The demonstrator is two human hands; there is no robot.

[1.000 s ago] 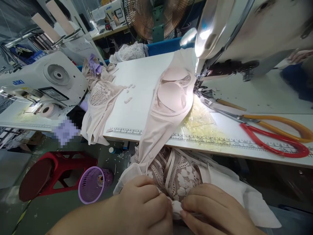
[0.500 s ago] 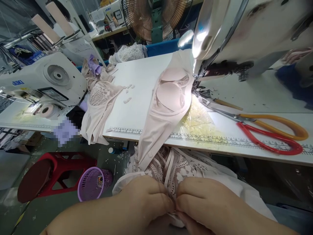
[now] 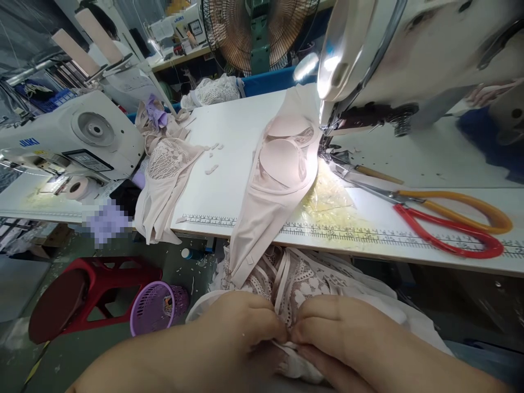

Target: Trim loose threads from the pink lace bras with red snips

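My left hand (image 3: 241, 327) and my right hand (image 3: 339, 333) meet fingertip to fingertip in my lap, both pinching a bunch of white lace garment (image 3: 303, 278) with pale pink straps. A pale pink padded bra (image 3: 282, 164) lies on the white sewing table (image 3: 229, 164), its band hanging over the front edge down toward the lace pile. Its far end sits beside the needle area of the sewing machine (image 3: 409, 60).
Large scissors with red and orange handles (image 3: 450, 224) lie on the table at right. Another lace bra (image 3: 164, 174) drapes over the left edge, next to a second white sewing machine (image 3: 77, 136). A red stool (image 3: 77, 295) and purple basket (image 3: 155, 305) stand on the floor. A fan (image 3: 257, 27) stands behind.
My two hands have drawn together until their fingertips meet on the lace. The pink bra's hanging band has slipped free of my left hand.
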